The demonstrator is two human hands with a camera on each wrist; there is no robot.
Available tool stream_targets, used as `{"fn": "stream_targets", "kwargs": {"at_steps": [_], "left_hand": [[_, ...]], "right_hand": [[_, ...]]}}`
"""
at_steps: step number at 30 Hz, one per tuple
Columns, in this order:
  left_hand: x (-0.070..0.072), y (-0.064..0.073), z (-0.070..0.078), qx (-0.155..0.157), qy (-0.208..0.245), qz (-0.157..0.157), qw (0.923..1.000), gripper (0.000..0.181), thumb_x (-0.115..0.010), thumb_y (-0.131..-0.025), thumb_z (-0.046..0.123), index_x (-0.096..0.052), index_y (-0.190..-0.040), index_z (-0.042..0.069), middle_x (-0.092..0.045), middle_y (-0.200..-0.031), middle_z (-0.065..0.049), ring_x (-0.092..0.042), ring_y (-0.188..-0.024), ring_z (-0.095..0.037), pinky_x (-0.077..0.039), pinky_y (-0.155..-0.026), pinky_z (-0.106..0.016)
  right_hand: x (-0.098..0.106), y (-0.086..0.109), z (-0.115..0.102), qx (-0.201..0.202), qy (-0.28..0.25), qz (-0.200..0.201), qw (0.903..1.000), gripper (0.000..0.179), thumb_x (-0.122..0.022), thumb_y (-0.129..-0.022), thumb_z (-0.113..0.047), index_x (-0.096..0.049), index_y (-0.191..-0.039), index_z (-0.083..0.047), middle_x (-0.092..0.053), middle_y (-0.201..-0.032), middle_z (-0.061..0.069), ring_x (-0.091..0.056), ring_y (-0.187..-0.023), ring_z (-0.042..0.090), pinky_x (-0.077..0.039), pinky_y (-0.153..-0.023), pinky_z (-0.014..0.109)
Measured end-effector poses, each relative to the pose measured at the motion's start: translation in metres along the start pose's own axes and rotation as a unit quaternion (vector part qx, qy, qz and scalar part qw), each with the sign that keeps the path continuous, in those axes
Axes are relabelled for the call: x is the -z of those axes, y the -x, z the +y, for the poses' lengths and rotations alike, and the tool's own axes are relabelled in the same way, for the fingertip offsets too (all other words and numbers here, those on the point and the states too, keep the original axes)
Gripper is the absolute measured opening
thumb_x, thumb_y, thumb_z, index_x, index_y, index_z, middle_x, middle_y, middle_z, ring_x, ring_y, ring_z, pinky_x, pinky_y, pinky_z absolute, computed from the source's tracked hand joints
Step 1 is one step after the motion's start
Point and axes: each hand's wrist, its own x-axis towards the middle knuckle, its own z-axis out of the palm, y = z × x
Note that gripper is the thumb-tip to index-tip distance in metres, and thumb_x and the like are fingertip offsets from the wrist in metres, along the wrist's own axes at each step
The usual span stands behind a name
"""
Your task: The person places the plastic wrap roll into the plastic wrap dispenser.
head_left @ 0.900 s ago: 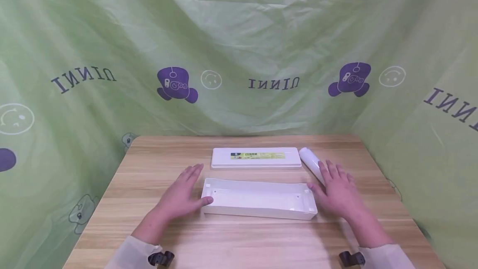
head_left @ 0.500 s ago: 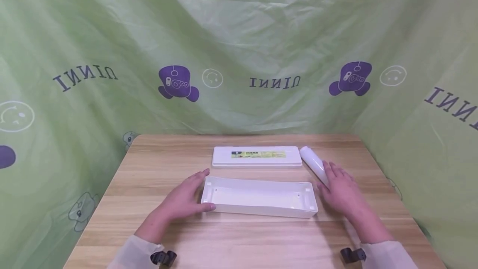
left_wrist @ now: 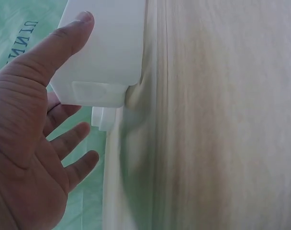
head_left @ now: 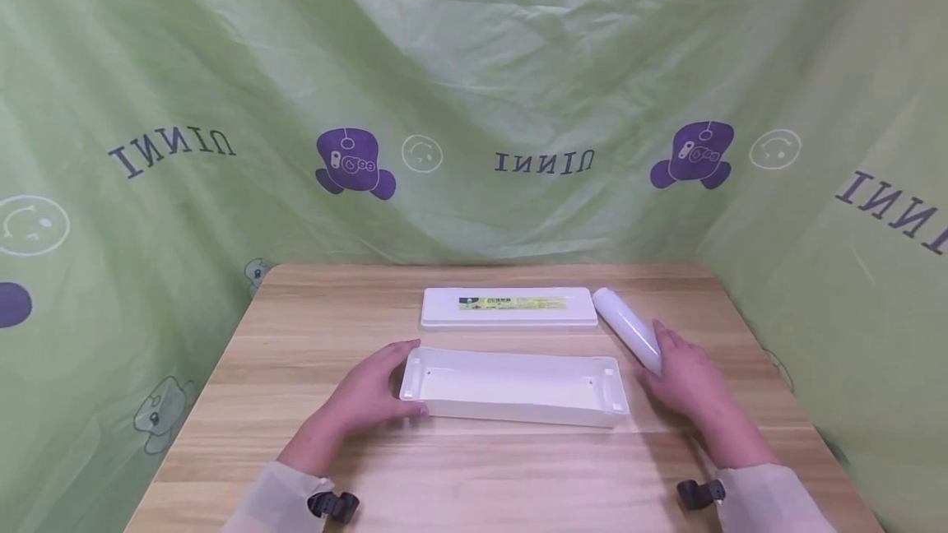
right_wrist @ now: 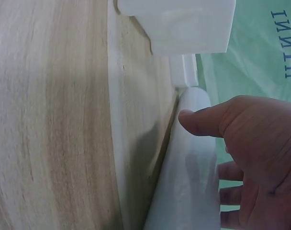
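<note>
A long white plastic box [head_left: 511, 389] lies open-topped on the table. My left hand [head_left: 370, 393] holds its left end, thumb on the near wall and index finger at the far side. Seen from the left wrist, the thumb [left_wrist: 71, 38] lies along the box wall while the other fingers spread loosely below. My right hand [head_left: 685, 377] is around the near end of a shiny white roll of plastic wrap [head_left: 625, 323]. In the right wrist view, the thumb overlaps the roll [right_wrist: 188, 167] on one side and the fingers meet its other side. The hand hides the roll's near end.
Behind the box lies a flat white lid [head_left: 511, 317] with a yellow-green label, close to the roll's far end. All rest on a wooden table [head_left: 489, 484]. A green printed curtain [head_left: 474, 89] hangs behind and on both sides.
My left hand has come in around the box's left end. The right hand has moved away from the box's right end and closed in around the roll's near end.
</note>
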Motion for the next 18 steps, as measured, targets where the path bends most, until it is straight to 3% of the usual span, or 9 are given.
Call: {"fn": "stream_targets", "kwargs": {"at_steps": [8,18], "left_hand": [[-0.0038,-0.0005,-0.0002,0.009,0.016,0.009,0.9998,0.120,-0.088,-0.061,0.073,-0.043,-0.159,0.020,-0.046,-0.160,-0.003,-0.042,-0.147,-0.033,-0.033,-0.120,-0.056],[-0.0067,-0.0024,0.0017,0.026,0.048,0.018,0.9983,0.116,-0.095,-0.060,0.062,-0.046,-0.157,0.024,-0.048,-0.158,-0.008,-0.044,-0.145,-0.034,-0.035,-0.119,-0.056]], "right_hand": [[-0.0005,0.0014,0.0016,-0.016,-0.006,-0.015,0.9997,0.094,-0.074,-0.094,-0.034,-0.023,-0.156,0.015,-0.049,-0.132,0.050,-0.057,-0.112,0.064,-0.050,-0.090,0.072],[-0.0024,-0.0035,0.0041,-0.033,-0.017,-0.029,0.9989,0.091,-0.072,-0.095,-0.030,-0.022,-0.156,0.015,-0.046,-0.136,0.049,-0.054,-0.117,0.063,-0.047,-0.095,0.073]]}}
